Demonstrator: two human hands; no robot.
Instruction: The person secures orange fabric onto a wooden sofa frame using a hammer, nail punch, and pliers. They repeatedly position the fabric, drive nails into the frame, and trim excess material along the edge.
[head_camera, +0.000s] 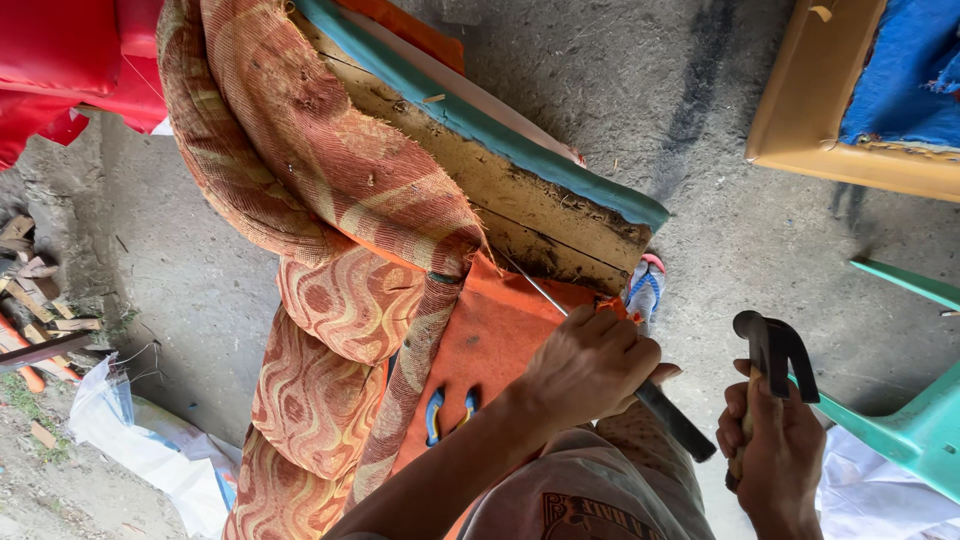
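Note:
My left hand (590, 362) grips a screwdriver (672, 418) with a black handle. Its thin metal shaft (530, 285) points up-left into the seam between the orange fabric (490, 340) and the worn wooden frame (520, 200) of an upholstered seat. My right hand (772, 450) is closed on the wooden handle of a claw hammer (772, 345), held upright just right of the screwdriver handle and apart from it. Patterned orange upholstery (320, 190) is peeled back over the frame and hangs down at the left.
A teal plastic chair (915, 425) stands at the right and a yellow and blue furniture piece (860, 90) at the top right. Red cushions (70, 60) lie top left. Wood scraps (35, 300) and a white sack (150, 440) rest on the concrete floor (760, 230).

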